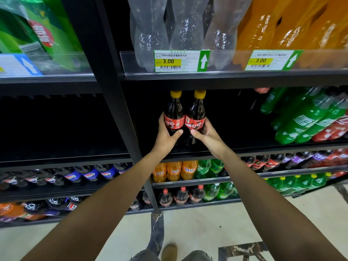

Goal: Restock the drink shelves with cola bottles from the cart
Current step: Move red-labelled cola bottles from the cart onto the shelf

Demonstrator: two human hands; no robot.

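- Left hand (165, 137) curls round left cola bottle (174, 114); dark cola inside, yellow cap.
- Right hand (206, 133) curls round right cola bottle (195, 114), just beside it.
- Both upright over middle shelf (273, 147); green bottles (305, 121) at 3 o'clock.

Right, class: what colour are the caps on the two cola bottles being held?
Yellow caps, clearest in the head view.
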